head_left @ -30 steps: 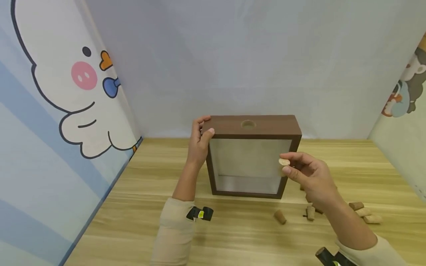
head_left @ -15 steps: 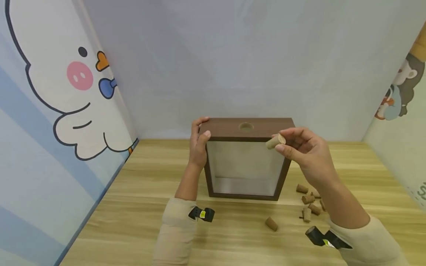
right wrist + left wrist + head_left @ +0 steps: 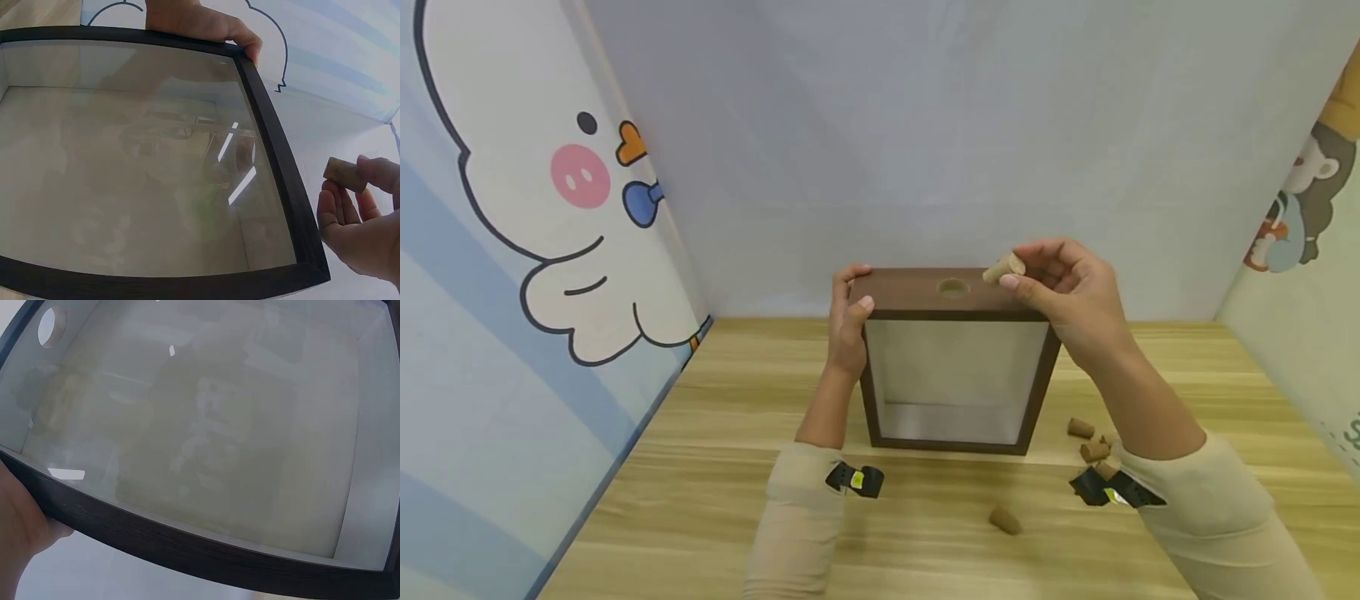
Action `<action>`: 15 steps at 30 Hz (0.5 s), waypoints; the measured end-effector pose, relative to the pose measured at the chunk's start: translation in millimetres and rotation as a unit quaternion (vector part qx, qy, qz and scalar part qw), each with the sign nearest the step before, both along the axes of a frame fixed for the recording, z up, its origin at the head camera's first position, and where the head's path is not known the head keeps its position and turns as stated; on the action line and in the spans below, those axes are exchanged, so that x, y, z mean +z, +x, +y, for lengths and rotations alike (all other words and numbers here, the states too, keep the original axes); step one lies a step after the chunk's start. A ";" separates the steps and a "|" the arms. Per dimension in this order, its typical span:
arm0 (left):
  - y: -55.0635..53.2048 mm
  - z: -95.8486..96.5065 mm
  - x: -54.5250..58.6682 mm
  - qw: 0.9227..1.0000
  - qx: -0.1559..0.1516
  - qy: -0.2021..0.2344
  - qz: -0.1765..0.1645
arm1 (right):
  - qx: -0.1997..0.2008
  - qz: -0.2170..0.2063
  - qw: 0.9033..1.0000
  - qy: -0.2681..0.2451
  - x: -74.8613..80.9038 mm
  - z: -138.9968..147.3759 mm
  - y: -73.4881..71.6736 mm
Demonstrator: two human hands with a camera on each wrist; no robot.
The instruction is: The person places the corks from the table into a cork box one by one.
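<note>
Starting with the head view, we find the brown box upright at the centre of the frame, a round hole in its top face. The left hand grips its upper left corner, thumb in front. Right of centre, the right hand pinches a pale cork between thumb and fingers, tilted and to the right of the hole. A few loose corks lie at the lower right, partly hidden by the sleeve, and a lone cork below the box.

In the left wrist view, we see the hole at upper left and no cork behind the glass.

In the right wrist view, the pinched cork is at the far right, outside the box. We judge the work to be early: the box is steadied and one cork picked up, while the others remain to be handled.
</note>
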State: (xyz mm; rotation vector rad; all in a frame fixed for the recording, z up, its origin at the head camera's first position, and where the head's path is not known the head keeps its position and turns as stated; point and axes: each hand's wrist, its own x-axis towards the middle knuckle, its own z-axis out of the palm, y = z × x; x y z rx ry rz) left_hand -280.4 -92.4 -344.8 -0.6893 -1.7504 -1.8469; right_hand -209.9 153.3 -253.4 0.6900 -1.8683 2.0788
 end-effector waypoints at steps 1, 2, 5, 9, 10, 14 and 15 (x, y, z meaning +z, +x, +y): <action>-0.1 0.2 -0.6 1.000 0.001 -0.001 0.003 | -0.002 -0.004 1.000 0.005 1.1 -1.1 -2.2; -0.1 0.5 -1.1 1.000 0.001 -0.002 0.007 | -0.002 -0.009 1.000 0.009 2.2 -1.9 -4.4; 0.0 1.7 -1.7 1.000 0.004 -0.007 0.021 | -0.003 -0.018 1.000 0.017 4.1 -4.3 -12.7; 0.6 2.6 -0.8 1.000 0.012 -0.014 0.025 | 0.005 -0.037 0.998 0.047 7.6 -7.9 -26.0; 0.7 2.6 -0.4 1.000 0.014 -0.017 0.022 | 0.002 -0.042 0.997 0.063 8.8 -9.0 -29.4; 0.9 3.1 1.2 1.000 0.020 -0.021 0.009 | -0.022 -0.075 0.987 0.139 13.0 -14.6 -40.1; 1.0 3.2 1.7 1.000 0.021 -0.022 0.007 | -0.028 -0.080 0.984 0.158 13.3 -16.1 -41.8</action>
